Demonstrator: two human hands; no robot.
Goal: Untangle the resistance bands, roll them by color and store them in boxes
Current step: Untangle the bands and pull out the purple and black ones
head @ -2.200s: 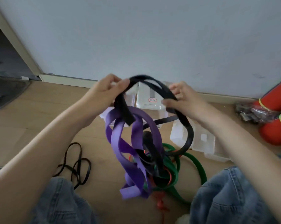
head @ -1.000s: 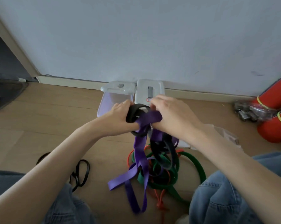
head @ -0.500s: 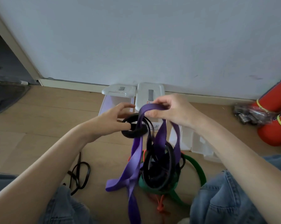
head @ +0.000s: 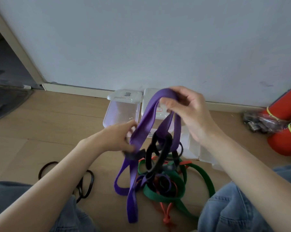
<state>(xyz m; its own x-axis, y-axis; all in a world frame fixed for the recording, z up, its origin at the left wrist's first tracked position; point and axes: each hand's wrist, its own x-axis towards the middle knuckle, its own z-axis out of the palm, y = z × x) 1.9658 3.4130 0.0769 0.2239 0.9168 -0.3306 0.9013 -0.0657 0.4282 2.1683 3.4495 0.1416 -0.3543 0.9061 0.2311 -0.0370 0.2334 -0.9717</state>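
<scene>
Two bare forearms reach forward from the bottom corners, seen from above by the person's own head camera. The right hand (head: 188, 113) is raised higher than the left, palm turned inward and downward, its thumb and fingers curled in a pinch around the top fold of a purple band (head: 142, 129), which hangs down from the grip. The right wrist bends slightly, the forearm running down to the lower right. The left hand (head: 115, 138) sits lower and nearer the middle, blurred, its fingers curled toward the hanging purple strap, with thumb and fingertips pinching a black band (head: 133, 154) just beside it. The left forearm stretches diagonally from the lower left corner. Knees in blue denim flank both arms.
</scene>
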